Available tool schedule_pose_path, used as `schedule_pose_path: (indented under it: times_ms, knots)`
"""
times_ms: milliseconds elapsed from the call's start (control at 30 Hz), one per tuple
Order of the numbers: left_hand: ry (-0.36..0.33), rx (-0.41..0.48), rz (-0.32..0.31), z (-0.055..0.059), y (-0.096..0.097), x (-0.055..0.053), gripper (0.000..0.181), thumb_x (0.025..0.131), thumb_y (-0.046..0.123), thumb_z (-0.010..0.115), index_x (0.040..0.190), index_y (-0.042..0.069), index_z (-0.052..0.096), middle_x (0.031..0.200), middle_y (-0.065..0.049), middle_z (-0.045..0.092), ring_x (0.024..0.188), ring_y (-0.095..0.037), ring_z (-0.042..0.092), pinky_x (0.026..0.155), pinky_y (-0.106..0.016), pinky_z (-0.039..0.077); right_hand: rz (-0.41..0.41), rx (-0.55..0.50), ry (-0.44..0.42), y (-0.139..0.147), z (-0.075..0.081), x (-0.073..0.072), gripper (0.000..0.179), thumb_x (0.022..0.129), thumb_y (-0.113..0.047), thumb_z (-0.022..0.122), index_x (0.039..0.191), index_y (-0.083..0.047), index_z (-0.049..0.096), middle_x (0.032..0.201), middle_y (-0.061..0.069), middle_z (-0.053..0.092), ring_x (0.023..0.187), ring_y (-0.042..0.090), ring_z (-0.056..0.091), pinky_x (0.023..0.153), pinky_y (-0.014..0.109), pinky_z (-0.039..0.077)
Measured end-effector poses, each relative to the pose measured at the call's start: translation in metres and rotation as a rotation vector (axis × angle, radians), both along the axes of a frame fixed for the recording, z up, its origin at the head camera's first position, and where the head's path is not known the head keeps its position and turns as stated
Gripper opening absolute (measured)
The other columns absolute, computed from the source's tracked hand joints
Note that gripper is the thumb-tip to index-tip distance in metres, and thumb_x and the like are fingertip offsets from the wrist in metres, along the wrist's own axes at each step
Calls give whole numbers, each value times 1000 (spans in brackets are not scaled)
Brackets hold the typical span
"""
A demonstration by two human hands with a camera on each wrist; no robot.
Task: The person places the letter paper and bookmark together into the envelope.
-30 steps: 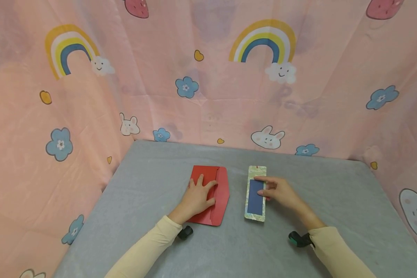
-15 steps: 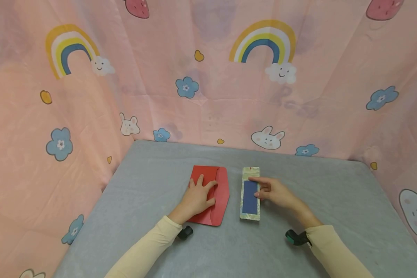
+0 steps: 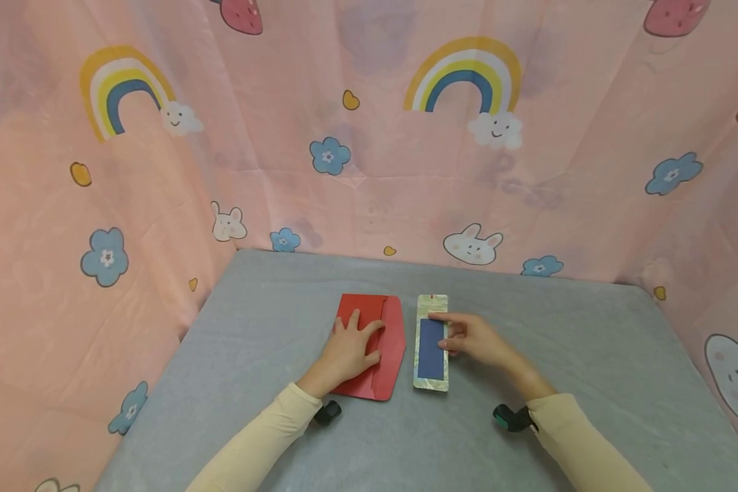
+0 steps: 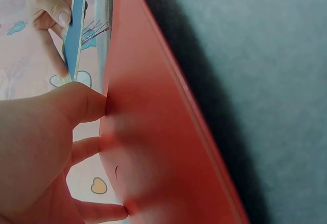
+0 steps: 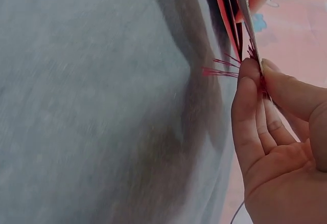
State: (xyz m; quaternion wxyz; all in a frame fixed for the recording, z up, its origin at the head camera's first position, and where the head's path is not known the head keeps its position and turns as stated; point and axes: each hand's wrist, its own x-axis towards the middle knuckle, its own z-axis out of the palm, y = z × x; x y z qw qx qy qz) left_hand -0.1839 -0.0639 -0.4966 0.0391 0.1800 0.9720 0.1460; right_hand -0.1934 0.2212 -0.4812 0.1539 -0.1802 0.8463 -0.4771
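A red envelope [image 3: 395,345] lies with its flap side up and the flap opened out to the right. My left hand [image 3: 343,352] presses on it with fingers spread; in the left wrist view the fingertips meet its red surface [image 4: 153,111]. Just right of the flap is a bookmark [image 3: 430,352], pale green-patterned with a dark blue panel. My right hand [image 3: 476,340] pinches its right edge between thumb and fingers. A dark red tassel [image 5: 220,72] sticks out by the fingertips in the right wrist view.
Grey cloth covers the table [image 3: 270,321]. Behind it and along the sides hangs a pink curtain [image 3: 375,184] printed with rainbows, flowers and rabbits. Black wrist cameras sit at the left cuff [image 3: 328,413] and the right cuff [image 3: 512,418].
The right hand has carried the bookmark leftward, closer to the envelope's flap. The left hand and the envelope stay where they were.
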Motion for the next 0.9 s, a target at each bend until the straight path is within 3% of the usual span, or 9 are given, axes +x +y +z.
schedule_pose_path:
  times_ms: [100,500,900]
  knots:
    - [-4,-1,11,-1,1,-1,58,89,35,69,143,26,50,153,-27,37,132,-58,39,101,-60,48,-3,-7,-7,-7,3,0,57,88,-4,70,142,-2,51,76,18,64,67,25,62,61,33,55]
    - [-20,2,13,-1,0,-1,59,88,35,68,143,28,50,153,-27,37,131,-59,39,101,-61,47,37,-23,-2,-23,-11,-12,56,88,-6,70,141,-1,53,74,13,67,65,19,65,62,32,57]
    - [-32,13,14,-1,0,-1,59,88,35,69,143,28,50,154,-27,36,132,-59,38,102,-62,46,45,-24,0,-42,-10,-13,56,89,-3,68,142,2,50,72,17,62,64,23,59,55,28,48]
